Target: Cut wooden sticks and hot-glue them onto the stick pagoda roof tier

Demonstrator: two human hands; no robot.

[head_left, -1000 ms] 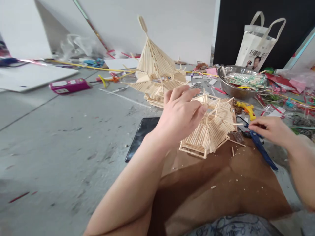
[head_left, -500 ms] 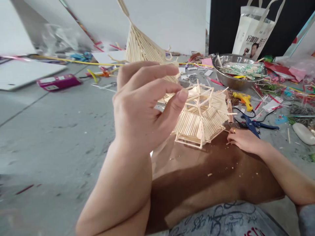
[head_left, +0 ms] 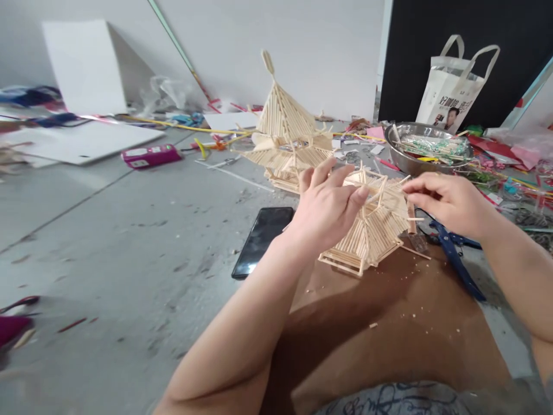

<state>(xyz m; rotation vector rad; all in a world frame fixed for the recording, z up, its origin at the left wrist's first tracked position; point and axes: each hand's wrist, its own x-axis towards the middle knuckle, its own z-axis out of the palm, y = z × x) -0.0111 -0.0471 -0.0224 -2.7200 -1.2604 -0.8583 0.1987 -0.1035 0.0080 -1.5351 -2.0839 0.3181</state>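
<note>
A many-sided roof model made of thin wooden sticks [head_left: 365,230] stands on a brown board [head_left: 389,305] in front of me. My left hand [head_left: 326,202] reaches over its left and upper side, fingers curled and thumb bent toward them. Anything between those fingertips is hidden or too small to make out. Just right of the model's top, my right hand [head_left: 444,199] has its fingertips pinched together near a projecting stick end. What that pinch holds is unclear. Behind the left hand rises a taller stick pagoda [head_left: 287,118] with a pointed top.
A black phone [head_left: 261,242] lies left of the board. Blue-handled pliers [head_left: 455,259] lie under my right forearm. Behind are a steel bowl [head_left: 415,164] of wrapped sticks, a white bag [head_left: 449,95], a purple pack [head_left: 151,157] and scattered scraps.
My left hand has moved away from the camera, down to the roof model. My right hand has lifted from the board to the model's upper right. The view has shifted, showing the phone.
</note>
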